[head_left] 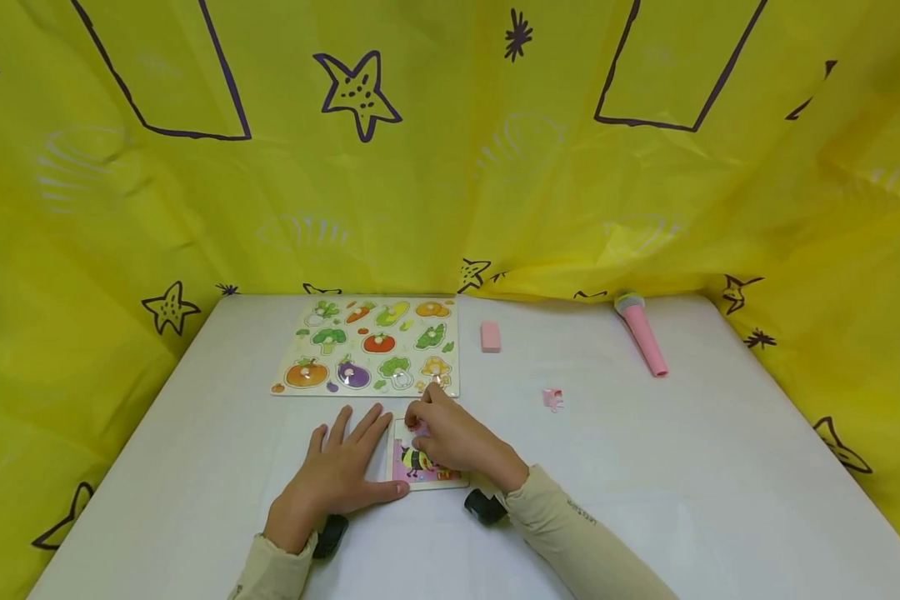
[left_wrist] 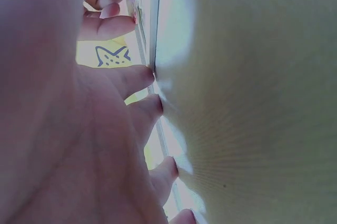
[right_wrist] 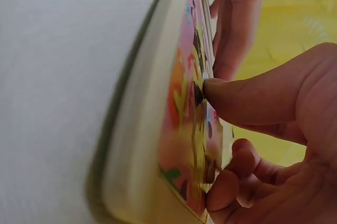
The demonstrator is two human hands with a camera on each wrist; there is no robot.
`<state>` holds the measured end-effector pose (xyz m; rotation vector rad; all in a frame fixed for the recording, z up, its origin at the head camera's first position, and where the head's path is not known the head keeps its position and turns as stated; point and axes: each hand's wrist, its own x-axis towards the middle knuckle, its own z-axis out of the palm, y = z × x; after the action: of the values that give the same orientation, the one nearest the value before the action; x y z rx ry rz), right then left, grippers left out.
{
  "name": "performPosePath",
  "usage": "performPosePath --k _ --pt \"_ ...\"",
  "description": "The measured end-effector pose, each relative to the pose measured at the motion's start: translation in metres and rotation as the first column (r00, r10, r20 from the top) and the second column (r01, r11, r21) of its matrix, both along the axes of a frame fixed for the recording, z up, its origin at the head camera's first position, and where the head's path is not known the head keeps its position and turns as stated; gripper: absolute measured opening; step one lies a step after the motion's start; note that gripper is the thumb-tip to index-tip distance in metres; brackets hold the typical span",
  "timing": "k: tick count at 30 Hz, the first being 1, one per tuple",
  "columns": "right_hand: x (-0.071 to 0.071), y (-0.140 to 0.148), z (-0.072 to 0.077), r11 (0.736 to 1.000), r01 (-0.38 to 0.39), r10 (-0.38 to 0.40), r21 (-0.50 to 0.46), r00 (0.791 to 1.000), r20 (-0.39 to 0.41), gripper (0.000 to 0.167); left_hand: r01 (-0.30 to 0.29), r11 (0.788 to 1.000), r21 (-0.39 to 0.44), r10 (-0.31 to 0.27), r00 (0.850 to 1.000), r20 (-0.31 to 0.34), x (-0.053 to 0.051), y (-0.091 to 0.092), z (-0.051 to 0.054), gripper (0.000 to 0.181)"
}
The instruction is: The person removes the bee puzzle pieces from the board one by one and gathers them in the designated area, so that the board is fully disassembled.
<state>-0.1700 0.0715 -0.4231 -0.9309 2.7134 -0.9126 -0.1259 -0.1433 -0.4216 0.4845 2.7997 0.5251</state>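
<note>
A small puzzle tray with a bee picture lies flat near the table's front. Spread around its left side is my left hand, thumb on the lower left corner and index fingertip by the upper left edge. My right hand reaches over the tray from the right, its thumb and bent fingers on opposite edges of a puzzle piece. The hand hides part of the picture. A loose pink piece rests on the table to the right.
Behind the tray lies a larger vegetable puzzle board. A pink block stands to its right, and a pink toy microphone lies at the back right. Yellow patterned cloth hangs behind the white table.
</note>
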Motion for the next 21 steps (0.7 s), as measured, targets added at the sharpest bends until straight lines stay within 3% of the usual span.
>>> performPosePath --k 7,15,21 --pt "0.0014 0.0002 -0.0021 1.000 0.010 -0.011 -0.025 0.998 -0.054 0.015 -0.002 1.000 -0.004 0.003 1.000 0.005 0.0011 0.0005 0.0013 0.106" --pt "0.0013 0.0029 -0.0035 1.000 0.014 -0.016 -0.026 0.997 -0.070 0.016 0.002 1.000 -0.007 -0.002 1.000 -0.001 0.0012 0.0010 0.0010 0.106" --pt "0.0005 0.0062 -0.0020 0.999 0.016 -0.017 -0.030 0.999 -0.049 0.026 0.004 1.000 -0.006 -0.004 1.000 -0.006 0.0011 0.0002 -0.0001 0.106"
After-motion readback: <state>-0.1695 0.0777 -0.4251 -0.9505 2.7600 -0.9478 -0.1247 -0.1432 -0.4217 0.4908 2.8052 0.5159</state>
